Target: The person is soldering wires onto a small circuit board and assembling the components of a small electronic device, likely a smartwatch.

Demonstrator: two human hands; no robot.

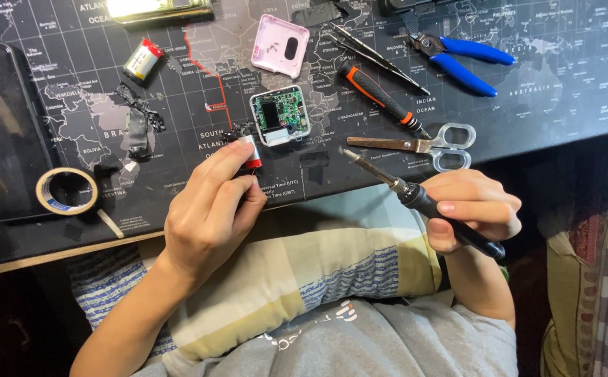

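My left hand (209, 206) grips a small cylindrical battery (251, 152) with a red end, at the front edge of the dark world-map mat (527, 105). Black wires run from the battery up to an open white case holding a green circuit board (280, 114). My right hand (473, 208) holds a black-handled soldering iron (415, 195); its metal tip points up-left toward the board and hangs apart from it. The pink back cover (280, 45) lies above the board.
On the mat lie a second battery (142, 60), scraps of black tape (136, 126), a tape roll (66, 190), tweezers (374, 52), a black-and-orange screwdriver (381, 99), scissors (422, 145) and blue-handled pliers (461, 59). A dark tablet (3, 132) lies at the left.
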